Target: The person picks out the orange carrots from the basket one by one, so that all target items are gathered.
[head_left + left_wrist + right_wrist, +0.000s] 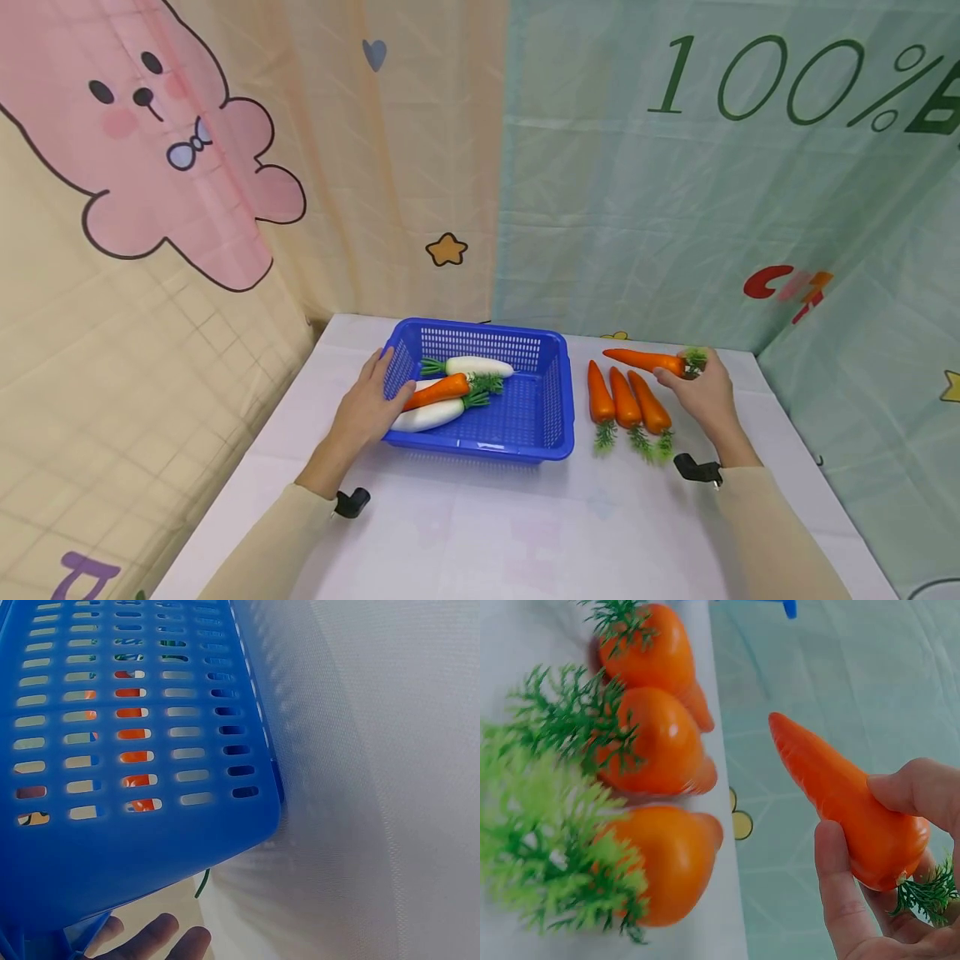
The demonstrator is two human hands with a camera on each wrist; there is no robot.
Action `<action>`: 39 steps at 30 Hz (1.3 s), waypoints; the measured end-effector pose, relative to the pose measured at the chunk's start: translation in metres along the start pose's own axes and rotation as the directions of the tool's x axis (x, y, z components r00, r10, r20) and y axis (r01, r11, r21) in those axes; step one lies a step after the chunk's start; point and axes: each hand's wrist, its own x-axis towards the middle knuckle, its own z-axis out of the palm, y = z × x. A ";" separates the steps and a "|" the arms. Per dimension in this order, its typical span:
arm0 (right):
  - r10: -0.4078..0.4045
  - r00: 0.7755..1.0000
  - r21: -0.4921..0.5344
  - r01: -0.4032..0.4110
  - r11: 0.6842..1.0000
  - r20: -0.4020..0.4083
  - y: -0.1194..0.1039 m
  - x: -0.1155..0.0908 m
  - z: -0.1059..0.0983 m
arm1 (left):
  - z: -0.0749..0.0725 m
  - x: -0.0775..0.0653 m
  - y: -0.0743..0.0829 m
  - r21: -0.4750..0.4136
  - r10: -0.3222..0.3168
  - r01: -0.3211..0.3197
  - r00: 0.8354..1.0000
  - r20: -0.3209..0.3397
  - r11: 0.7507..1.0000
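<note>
My right hand (707,392) pinches an orange carrot (645,360) near its leafy top, behind the other carrots. The right wrist view shows the thumb and fingers around the thick end of this carrot (847,799), its tip pointing away. My left hand (367,408) grips the left rim of a blue plastic basket (551,450), thumb over the edge; in the left wrist view its fingers (154,937) show beyond the perforated wall (150,847). Inside the basket, one carrot (438,392) lies on white radishes (431,415), with another white radish (480,367) behind.
Right of the basket, three carrots (626,400) lie side by side on the white-covered table (480,533), leafy tops toward me. A patterned curtain (615,208) hangs behind the table and along both sides.
</note>
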 end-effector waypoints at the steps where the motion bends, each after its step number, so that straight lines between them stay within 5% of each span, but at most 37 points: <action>1: 0.005 1.000 0.000 -0.005 1.000 0.000 0.003 -0.001 -0.001 | 0.000 0.000 0.000 -0.001 0.000 0.000 1.000 0.000 1.000; 22: 0.077 0.992 -0.013 -0.078 0.997 -0.099 0.041 -0.014 -0.011 | 0.002 -0.001 0.000 -0.005 0.001 -0.001 1.000 -0.005 1.000; 29: 0.036 0.991 -0.077 -0.047 0.996 -0.131 0.053 -0.015 -0.014 | 0.001 -0.002 0.000 -0.006 0.001 -0.001 1.000 -0.006 1.000; 39: 0.127 0.992 -0.176 -0.126 0.976 -0.003 0.054 -0.022 -0.026 | 0.000 -0.001 0.001 -0.004 0.002 -0.002 1.000 -0.010 1.000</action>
